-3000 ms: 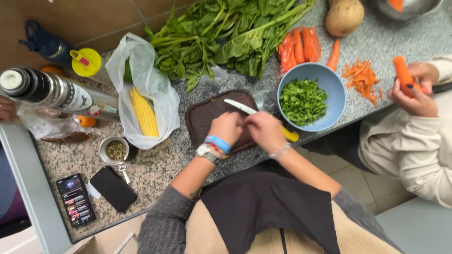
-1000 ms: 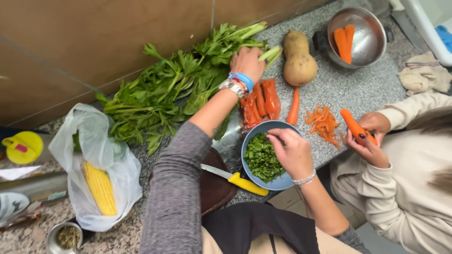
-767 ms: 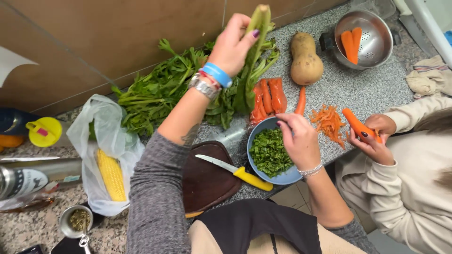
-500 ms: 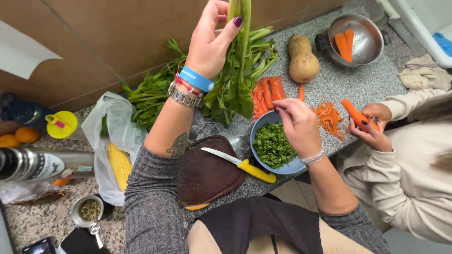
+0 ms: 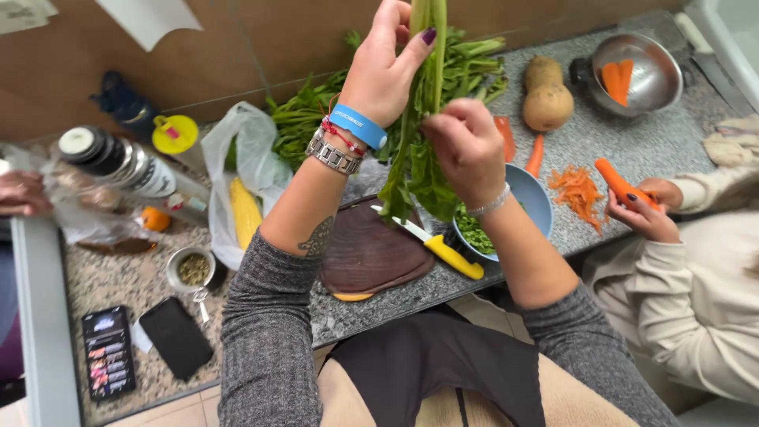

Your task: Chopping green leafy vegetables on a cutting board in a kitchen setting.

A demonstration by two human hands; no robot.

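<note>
Two hands up over the counter, both on one bunch of leafy greens (image 5: 423, 119). Left hand (image 5: 386, 67) curled around the pale stalks near the top, thumb across the front; right hand (image 5: 466, 146) lower, fingertips pinched on the stems where the leaves begin. Leaves hang limp and dark above the brown cutting board (image 5: 368, 253). Likely light, soft, easily bruised or torn at the leaf; stalks firmer, possibly damp and slick, so the stems are the sound place to grip. Yellow-handled knife (image 5: 435, 247) lies on the board's right edge, just beside the blue bowl (image 5: 534, 202) of chopped greens. More greens heaped behind. At right, another person's hands (image 5: 644, 209) hold a carrot (image 5: 624, 183)
</note>
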